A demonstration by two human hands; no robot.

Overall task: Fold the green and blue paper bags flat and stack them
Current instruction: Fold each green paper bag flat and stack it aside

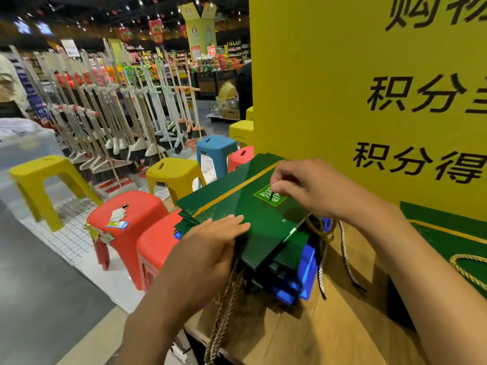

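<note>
The top green paper bag [237,204] is smooth card with a soft sheen. Under it, the blue paper bags [307,262] look glossier and catch bright highlights. At its near edge, the twisted rope handles [320,229] are coarse, fibrous cord. Beneath it lies matt brown cardboard [350,320]. Left of it, the red stool [147,204] is smooth moulded plastic. Behind it, the yellow sign board [329,88] is matt.

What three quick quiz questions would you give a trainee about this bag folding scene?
1. True or false: the left hand lies flat on the top green paper bag.
2. Which colour are the bags under the green ones? A red, B blue, C yellow.
3. Fill in: the right hand has its fingertips at the bag's pale green ____.
Key: 1 true; 2 B, the blue paper bags; 3 label.
</note>
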